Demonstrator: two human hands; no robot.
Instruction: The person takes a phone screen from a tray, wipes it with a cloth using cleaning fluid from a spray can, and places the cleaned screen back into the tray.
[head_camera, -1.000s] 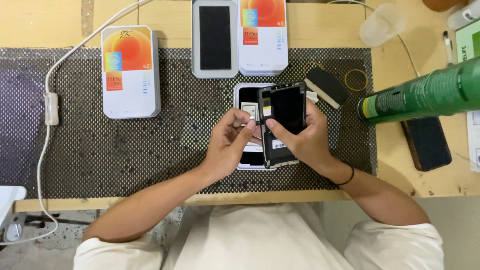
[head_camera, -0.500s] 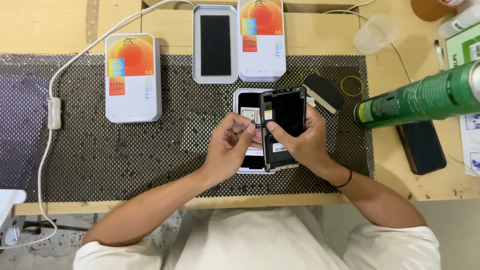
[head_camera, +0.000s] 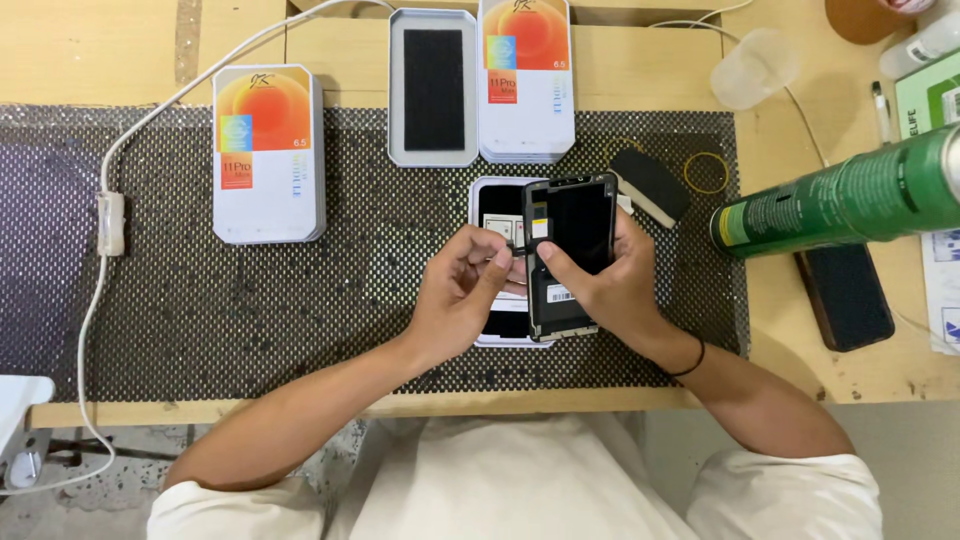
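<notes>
Right hand (head_camera: 612, 290) gripping phone screen (head_camera: 568, 255) upright over open box (head_camera: 492, 215) — left hand (head_camera: 462, 290) fingers pinched at its left edge, on mesh mat (head_camera: 200, 300).

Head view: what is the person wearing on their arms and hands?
Both forearms are bare, with no gloves on the left hand or right hand. Short white sleeves end near the elbows. A thin black band circles the right wrist.
</notes>
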